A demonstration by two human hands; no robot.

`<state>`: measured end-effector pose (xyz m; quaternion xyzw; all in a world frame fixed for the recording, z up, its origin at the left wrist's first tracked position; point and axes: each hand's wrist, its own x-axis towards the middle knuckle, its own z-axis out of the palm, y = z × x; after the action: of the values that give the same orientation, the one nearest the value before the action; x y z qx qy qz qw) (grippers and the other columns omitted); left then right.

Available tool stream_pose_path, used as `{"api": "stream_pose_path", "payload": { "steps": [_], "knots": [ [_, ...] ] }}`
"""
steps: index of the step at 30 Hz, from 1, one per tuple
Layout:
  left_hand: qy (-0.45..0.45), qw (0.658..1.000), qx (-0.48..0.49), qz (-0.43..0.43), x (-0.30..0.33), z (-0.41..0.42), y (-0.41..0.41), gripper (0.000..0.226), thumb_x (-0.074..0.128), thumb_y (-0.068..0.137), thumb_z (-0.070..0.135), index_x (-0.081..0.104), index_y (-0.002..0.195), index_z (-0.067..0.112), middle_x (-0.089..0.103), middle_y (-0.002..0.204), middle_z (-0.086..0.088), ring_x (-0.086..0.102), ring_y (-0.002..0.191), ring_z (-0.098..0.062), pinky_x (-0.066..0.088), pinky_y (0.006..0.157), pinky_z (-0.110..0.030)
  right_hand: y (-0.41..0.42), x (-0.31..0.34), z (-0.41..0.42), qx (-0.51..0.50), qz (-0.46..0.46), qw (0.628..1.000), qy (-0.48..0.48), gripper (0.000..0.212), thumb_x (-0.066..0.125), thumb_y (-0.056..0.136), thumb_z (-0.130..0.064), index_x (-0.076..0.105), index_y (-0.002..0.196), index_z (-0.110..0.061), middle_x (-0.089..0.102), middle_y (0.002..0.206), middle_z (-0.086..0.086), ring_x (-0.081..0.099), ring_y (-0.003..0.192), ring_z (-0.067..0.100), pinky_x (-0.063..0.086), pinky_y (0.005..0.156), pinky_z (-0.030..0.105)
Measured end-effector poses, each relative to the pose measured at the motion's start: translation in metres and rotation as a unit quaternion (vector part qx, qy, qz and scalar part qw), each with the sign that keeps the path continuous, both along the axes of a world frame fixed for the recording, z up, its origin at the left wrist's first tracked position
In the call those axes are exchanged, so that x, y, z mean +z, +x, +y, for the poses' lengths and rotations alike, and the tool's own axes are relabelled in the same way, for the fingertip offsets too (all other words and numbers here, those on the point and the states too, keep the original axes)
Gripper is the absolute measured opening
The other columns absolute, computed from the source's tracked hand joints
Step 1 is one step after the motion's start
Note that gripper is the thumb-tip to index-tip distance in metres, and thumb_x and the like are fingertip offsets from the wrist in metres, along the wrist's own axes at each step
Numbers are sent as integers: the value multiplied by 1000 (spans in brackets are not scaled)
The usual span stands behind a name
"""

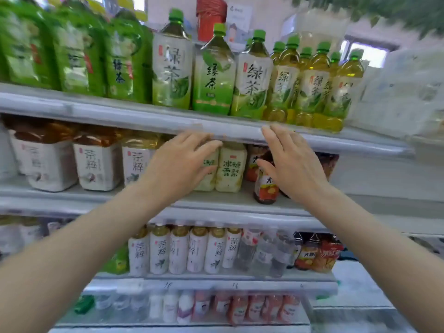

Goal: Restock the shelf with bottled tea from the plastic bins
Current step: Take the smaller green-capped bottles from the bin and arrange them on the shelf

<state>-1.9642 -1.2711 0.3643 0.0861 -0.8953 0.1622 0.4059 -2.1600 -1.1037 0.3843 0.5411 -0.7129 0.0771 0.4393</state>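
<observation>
Both arms outstretched toward the second shelf (240, 200). Left hand (177, 164) palm down, fingers straight and slightly spread, tips touching a pale yellow bottle (206, 169); nothing gripped. Right hand (292, 164) likewise flat, fingers straight and close together, thumb beside a red-labelled bottle (265, 186); contact unclear. Both bottles upright, long axis vertical, labels facing forward. Another pale bottle (230, 168) upright between them. Above, upright green tea bottles (252, 78), caps up.
</observation>
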Motion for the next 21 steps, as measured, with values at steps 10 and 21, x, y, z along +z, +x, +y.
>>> {"api": "stream_pose_path", "payload": {
  "steps": [10,21],
  "knots": [
    [118,989,47,-74,-136,-68,159,47,63,87,28,58,128,7,59,124,-20,56,110,-40,48,89,-49,139,-163,-82,94,-98,987,82,63,61,95,-31,43,142,5,53,134,26,53,117,43,46,94,53],
    [312,937,121,-96,-330,-108,273,49,61,88,30,56,133,10,58,126,-16,55,113,-38,47,93,-46,244,-376,-145,172,-210,940,207,70,74,86,-27,44,142,3,56,130,25,55,117,40,48,97,50]
  ]
}}
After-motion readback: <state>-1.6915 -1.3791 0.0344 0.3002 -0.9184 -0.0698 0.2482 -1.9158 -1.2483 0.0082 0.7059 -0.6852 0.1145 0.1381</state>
